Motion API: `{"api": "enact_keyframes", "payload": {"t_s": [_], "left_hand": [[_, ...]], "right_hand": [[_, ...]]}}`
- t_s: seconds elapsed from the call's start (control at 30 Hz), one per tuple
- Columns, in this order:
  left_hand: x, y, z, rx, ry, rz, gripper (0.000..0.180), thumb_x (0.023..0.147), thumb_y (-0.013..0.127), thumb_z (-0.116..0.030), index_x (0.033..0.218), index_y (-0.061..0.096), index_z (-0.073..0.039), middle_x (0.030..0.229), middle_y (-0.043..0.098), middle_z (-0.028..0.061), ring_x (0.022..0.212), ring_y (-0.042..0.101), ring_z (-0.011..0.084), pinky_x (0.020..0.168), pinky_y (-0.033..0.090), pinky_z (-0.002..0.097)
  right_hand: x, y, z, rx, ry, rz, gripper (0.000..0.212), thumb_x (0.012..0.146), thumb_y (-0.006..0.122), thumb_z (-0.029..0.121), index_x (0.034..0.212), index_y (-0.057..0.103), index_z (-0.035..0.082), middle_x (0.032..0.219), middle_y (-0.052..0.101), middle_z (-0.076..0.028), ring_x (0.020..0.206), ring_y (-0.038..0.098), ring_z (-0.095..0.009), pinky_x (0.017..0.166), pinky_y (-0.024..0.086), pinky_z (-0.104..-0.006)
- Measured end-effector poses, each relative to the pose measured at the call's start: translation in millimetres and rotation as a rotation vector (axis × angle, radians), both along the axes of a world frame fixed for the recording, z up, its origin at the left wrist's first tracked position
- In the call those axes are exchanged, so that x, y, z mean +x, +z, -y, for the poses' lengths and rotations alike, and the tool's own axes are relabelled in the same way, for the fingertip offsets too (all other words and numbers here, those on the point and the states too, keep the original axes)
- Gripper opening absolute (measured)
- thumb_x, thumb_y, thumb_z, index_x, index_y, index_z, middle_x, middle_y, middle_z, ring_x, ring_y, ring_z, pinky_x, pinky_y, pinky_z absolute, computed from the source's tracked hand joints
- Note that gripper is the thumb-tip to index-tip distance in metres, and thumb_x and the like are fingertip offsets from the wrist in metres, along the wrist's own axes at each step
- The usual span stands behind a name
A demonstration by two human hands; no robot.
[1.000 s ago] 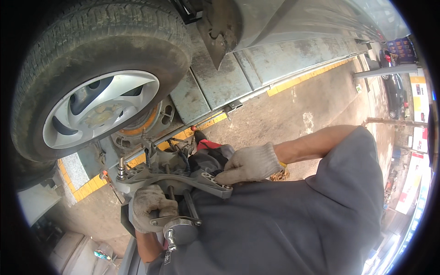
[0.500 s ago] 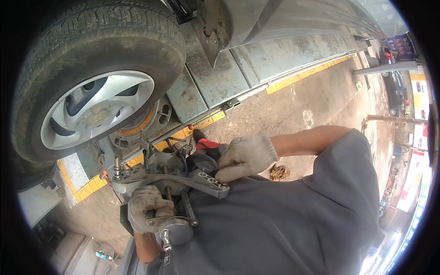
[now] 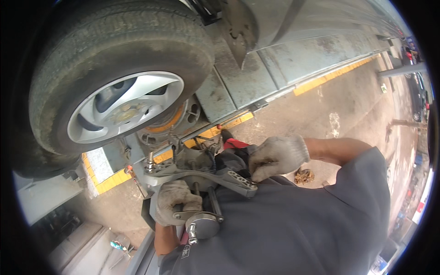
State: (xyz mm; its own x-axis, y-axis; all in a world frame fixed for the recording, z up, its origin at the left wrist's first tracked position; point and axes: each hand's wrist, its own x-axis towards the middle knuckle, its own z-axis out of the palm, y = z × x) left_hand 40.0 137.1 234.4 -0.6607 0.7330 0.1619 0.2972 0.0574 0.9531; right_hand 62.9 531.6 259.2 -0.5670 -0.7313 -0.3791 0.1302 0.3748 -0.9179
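A grey metal wheel-alignment clamp [image 3: 201, 178] with two rods and a round end knob [image 3: 204, 226] is held against my dark shirt. My left hand [image 3: 176, 201], in a soiled knitted glove, is closed round its rod side, just above the knob; the fingertips are partly hidden. My gloved right hand [image 3: 279, 158] is curled at the right end of the clamp's slotted arm, with the fingers' undersides hidden. Beyond the clamp stands a car wheel [image 3: 126, 107] with a silver rim and dusty tyre, apart from both hands.
The wheel stands over a round turning plate [image 3: 169, 121] with an orange ring. A blue-grey lift ramp [image 3: 247, 87] with a yellow-striped edge runs to the far right. A crumpled brown thing [image 3: 304, 176] lies on the concrete floor. The grey car body [image 3: 311, 18] hangs above the ramp.
The whole view has shifted, so the wheel, clamp and hands appear farther right in the picture. Both hands keep about the same places on the clamp.
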Motion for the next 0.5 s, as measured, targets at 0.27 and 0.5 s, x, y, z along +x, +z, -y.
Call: {"api": "enact_keyframes", "payload": {"t_s": [0.27,0.5], "left_hand": [[-3.4,8.5,-3.4,-0.066,-0.034,-0.003,0.022,0.069,0.089,-0.016,0.088,0.084,-0.008,0.068,0.066,0.0047,0.059,0.06,0.0265,0.059,0.044,0.0407],[-1.6,8.5,-2.7,-0.076,-0.042,-0.015,0.026,0.066,0.089,-0.02,0.088,0.084,-0.006,0.068,0.068,0.0046,0.06,0.063,0.0268,0.059,0.045,0.0406]], "right_hand": [[7.0,-1.7,1.9,0.025,-0.058,-0.09,0.029,0.109,0.077,0.027,0.1,0.08,0.001,0.089,0.076,-0.017,0.083,0.073,-0.029,0.075,0.056,-0.0411],[11.5,-5.4,-14.0,-0.163,-0.252,0.056,0.027,0.112,0.072,0.024,0.12,0.076,-0.001,0.098,0.08,-0.011,0.091,0.076,-0.019,0.082,0.061,-0.039]]}}
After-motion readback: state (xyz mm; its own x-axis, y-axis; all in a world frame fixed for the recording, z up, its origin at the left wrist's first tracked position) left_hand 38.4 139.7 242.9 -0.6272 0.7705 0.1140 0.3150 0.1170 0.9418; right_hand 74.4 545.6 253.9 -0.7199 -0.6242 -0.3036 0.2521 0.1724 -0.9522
